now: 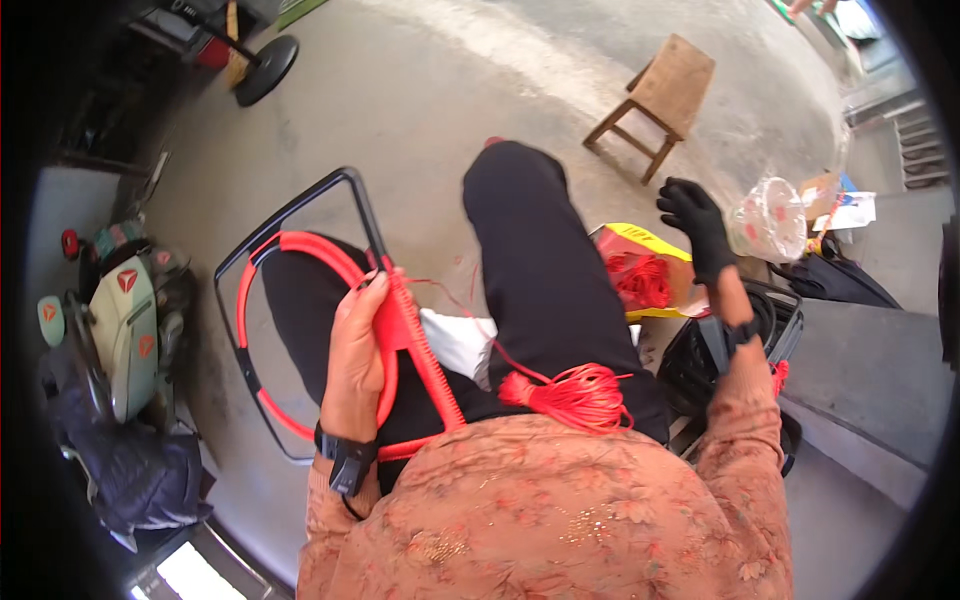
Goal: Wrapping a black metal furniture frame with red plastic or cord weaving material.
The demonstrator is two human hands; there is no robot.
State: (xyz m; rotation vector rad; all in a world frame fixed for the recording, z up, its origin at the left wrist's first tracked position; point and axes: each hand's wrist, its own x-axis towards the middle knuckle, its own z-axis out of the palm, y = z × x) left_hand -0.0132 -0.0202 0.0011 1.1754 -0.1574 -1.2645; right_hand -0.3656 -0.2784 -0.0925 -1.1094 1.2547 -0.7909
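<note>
My bare left hand (pixel 357 335) is closed round a black metal frame (pixel 362 205) at the left, above my left thigh. Inside the angular outline sits a ring, and red cord is wound tightly over much of the ring and one side bar. From near my left fingers a loose strand runs across to a bundle of red cord (pixel 575 395) on my lap. My right hand (pixel 697 228), in a black glove, is raised to the right of my right knee. Its fingers are slightly bent and apart, with nothing visible in them.
By my right leg stands a yellow-edged bag (pixel 610 240) holding more red cord (pixel 640 280). Beyond are a wooden stool (pixel 675 85) and a clear plastic bag (pixel 772 222). A dark crate (pixel 690 360) sits at right. A scooter (pixel 125 335) stands left; a round black base (pixel 268 70) is far left.
</note>
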